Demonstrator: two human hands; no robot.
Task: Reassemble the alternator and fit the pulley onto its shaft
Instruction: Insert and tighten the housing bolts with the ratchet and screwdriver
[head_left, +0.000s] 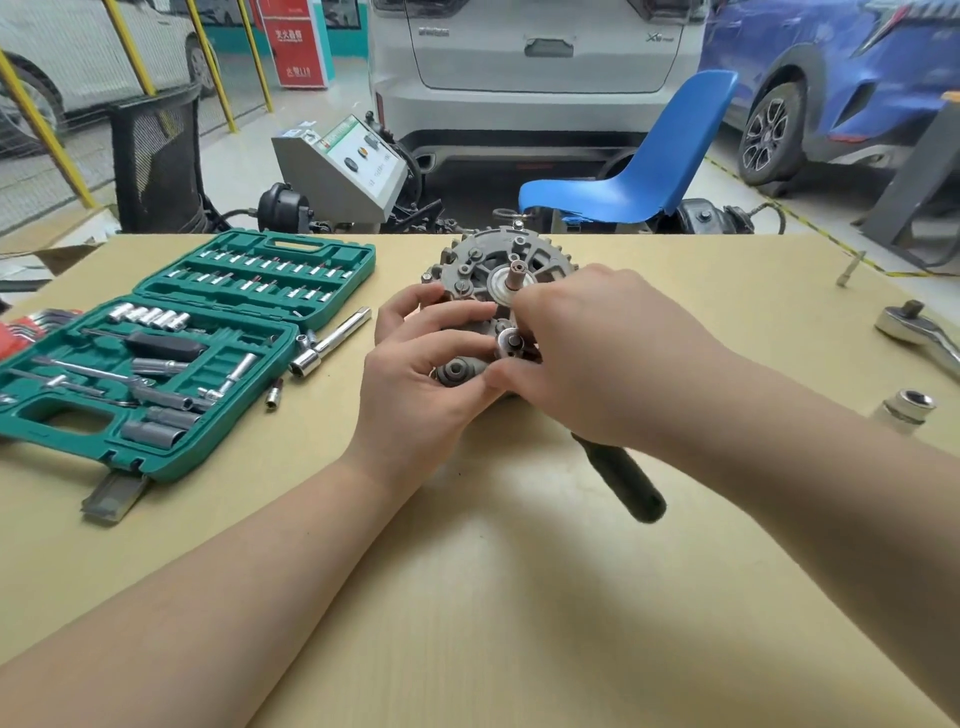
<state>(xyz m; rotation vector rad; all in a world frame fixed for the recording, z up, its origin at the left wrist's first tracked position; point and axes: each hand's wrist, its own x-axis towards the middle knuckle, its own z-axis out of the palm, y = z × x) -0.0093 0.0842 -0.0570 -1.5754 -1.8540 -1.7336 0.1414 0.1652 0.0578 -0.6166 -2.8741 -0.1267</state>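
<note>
One alternator (498, 275) stands near the middle of the bench (467, 597), its shaft (517, 271) pointing up toward the camera. Two hands work on it: the left hand (431, 374) curls around its near left side, and the right hand (597, 353) pinches a small round metal part (509, 343) at its near edge. One open green socket case (171, 343) lies at the left, one ratchet (919, 332) and one loose socket (909, 408) at the right, and one black handle (623, 478) lies under the right forearm. The bench is pale wood. Behind it — one blue chair (639, 171), three parked cars. The red sign's writing is too blurred to read.
</note>
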